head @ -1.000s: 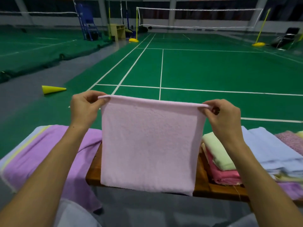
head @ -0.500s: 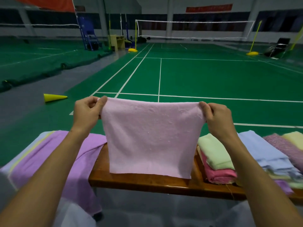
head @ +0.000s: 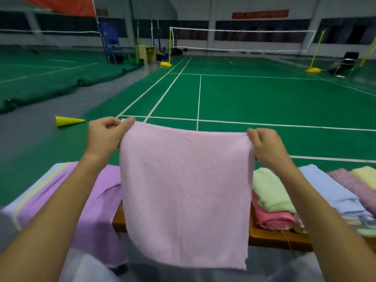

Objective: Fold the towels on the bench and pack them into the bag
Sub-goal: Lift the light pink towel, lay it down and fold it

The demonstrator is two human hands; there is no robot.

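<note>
A pale pink towel point(head: 185, 192) hangs in the air in front of me, held by its two top corners. My left hand point(head: 105, 135) pinches the top left corner and my right hand point(head: 266, 145) pinches the top right corner. Its lower edge hangs below the front edge of the wooden bench point(head: 272, 237). On the bench to the right lie a light green towel point(head: 270, 190) on a darker pink one point(head: 272, 216), then light blue point(head: 333, 192), mottled pink point(head: 350, 182) and pale yellow point(head: 366, 176) towels. No bag is in view.
A purple towel with yellow and pale stripes point(head: 61, 196) drapes over the bench's left end. Beyond the bench lies a green badminton court with a net point(head: 244, 39), and a yellow cone point(head: 67, 121) lies on the floor at left.
The towel hangs longer than half a second ago, its lower edge now below the bench front. Both hands stay on the top corners, and the view has tilted up slightly.
</note>
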